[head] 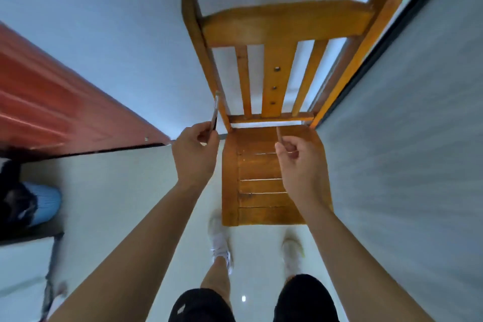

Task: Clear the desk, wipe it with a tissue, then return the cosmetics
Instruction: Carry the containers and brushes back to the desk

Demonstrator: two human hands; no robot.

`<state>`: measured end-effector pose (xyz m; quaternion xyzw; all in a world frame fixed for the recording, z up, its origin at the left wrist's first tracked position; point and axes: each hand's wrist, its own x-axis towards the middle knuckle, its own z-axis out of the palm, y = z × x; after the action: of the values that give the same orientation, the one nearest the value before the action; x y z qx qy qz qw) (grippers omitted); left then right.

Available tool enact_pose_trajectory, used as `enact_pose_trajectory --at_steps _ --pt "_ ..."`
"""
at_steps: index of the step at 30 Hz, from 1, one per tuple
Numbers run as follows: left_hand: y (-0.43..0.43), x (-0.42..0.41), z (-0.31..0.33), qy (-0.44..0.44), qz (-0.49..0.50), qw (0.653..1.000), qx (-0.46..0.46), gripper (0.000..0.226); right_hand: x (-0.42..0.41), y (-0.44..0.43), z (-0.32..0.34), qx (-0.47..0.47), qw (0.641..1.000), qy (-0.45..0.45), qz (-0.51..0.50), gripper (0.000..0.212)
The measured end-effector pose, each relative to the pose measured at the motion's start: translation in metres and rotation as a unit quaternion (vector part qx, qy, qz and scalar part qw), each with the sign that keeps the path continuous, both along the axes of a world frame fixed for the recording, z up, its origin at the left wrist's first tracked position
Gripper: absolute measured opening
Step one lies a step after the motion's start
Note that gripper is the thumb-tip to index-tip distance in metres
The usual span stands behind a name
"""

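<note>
Head view, left grip: the left hand (194,154) is curled, with thumb and fingers pinched on the lower end of a slim pale stick (214,112).
Left stick: it is thin, pale with a dark edge, and blurred. It is held nearly upright. The kind of cosmetic cannot be told.
Right grip: the right hand (300,162) is closed on a short brown stick (279,134), and only the top end is seen above the knuckles.
Right stick: it is narrow, plain brown and tilted slightly left. Its lower part is hidden in the fist.
Place of hands: both are held in the air. The left is just off the back left corner of the seat of the wooden chair (261,185). The right is over the seat's back right part.
Contact: the pale stick's top is seen against the chair's left back post, but whether it touches cannot be told.
Chair: orange-brown, with a slatted seat and back.
Surroundings: a red door (52,102) is seen at left, with a pale floor (130,191) and white shoes (219,240) below.
</note>
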<state>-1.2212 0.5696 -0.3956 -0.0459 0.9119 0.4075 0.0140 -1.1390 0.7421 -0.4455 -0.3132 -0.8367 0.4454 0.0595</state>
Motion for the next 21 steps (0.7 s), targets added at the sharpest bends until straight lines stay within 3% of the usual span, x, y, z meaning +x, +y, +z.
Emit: enact_pose_trajectory --at_steps 4,8,14,21 --pt "-0.049 0.053 0.090 0.068 0.110 0.991 0.023 0.022 -0.018 -0.053 0.076 -0.052 0.985 0.078 0.144 0.023" --pt "-0.120 0.125 0.156 0.121 0.236 0.964 0.032 0.019 -0.014 -0.121 0.148 -0.068 0.948 0.140 0.278 0.016" --pt "-0.263 0.242 0.239 0.206 0.401 0.893 -0.002 0.017 0.036 -0.256 0.249 -0.072 0.857 0.264 0.436 0.005" --pt "-0.439 0.465 0.287 0.270 0.540 0.795 -0.053 0.016 0.176 -0.482 0.312 -0.101 0.746 0.340 0.564 0.012"
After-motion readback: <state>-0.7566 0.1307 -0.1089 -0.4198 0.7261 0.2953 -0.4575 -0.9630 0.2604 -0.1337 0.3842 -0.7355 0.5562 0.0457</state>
